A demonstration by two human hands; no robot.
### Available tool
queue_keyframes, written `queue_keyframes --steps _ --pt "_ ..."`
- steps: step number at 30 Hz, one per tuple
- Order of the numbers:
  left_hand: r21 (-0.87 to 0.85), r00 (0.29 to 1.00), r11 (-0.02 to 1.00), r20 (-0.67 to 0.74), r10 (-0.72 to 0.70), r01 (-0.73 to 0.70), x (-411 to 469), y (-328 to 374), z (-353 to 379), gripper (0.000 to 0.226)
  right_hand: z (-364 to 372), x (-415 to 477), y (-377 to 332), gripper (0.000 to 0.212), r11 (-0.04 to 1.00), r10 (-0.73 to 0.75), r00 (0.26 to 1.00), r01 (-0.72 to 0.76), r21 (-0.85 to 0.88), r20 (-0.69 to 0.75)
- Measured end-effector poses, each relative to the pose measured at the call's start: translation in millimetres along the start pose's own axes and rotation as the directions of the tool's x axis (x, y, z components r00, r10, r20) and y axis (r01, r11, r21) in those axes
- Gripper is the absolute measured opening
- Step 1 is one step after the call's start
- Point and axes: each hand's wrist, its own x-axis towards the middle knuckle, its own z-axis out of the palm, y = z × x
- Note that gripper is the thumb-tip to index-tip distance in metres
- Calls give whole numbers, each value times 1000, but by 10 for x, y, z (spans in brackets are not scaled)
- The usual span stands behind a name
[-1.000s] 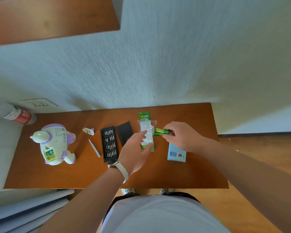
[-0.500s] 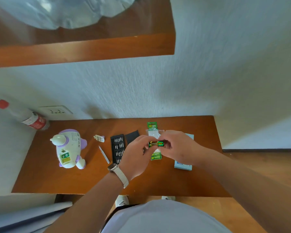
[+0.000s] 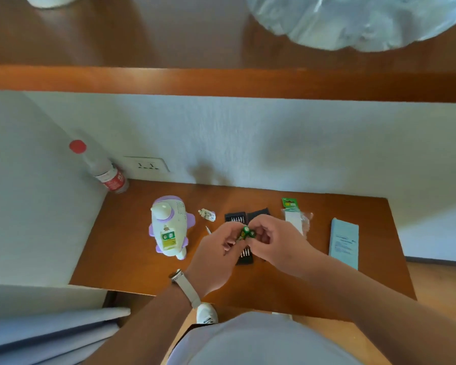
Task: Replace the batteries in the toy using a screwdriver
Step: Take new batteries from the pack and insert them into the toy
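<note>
Green batteries (image 3: pixel 246 232) are bunched end-on between my two hands above the middle of the table. My left hand (image 3: pixel 219 255) and my right hand (image 3: pixel 275 245) both pinch them with curled fingers. The white and purple toy (image 3: pixel 170 227) lies on its back to the left, its battery bay open with batteries showing inside. The small cover (image 3: pixel 208 215) lies just right of the toy. Only the tip of the screwdriver (image 3: pixel 208 229) shows beside my left hand. The opened battery pack (image 3: pixel 294 216) lies to the right.
A black bit case (image 3: pixel 237 218) lies under my hands. A blue booklet (image 3: pixel 344 242) sits at the table's right. A red-capped bottle (image 3: pixel 103 169) stands at the back left corner by a wall socket (image 3: pixel 146 164). A wooden shelf (image 3: pixel 221 80) hangs overhead.
The batteries came out of the pack and off the table, and both hands now hold them raised with the ends facing me. My view has tilted upward.
</note>
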Motion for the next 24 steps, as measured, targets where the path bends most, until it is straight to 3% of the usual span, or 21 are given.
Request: queue_keyframes --steps 11,19,24 --pt "-108 994 993 -99 -55 44 -251 -573 -912 37 849 423 -660 16 999 31 999 -32 31 40" --pt "-104 993 995 -116 -6 -6 -354 -905 -1250 35 1238 529 -898 12 998 47 999 -47 33 16" --pt "-164 995 986 -96 -18 2 -375 -1037 -1299 36 1361 529 -965 24 999 35 999 -35 10 13"
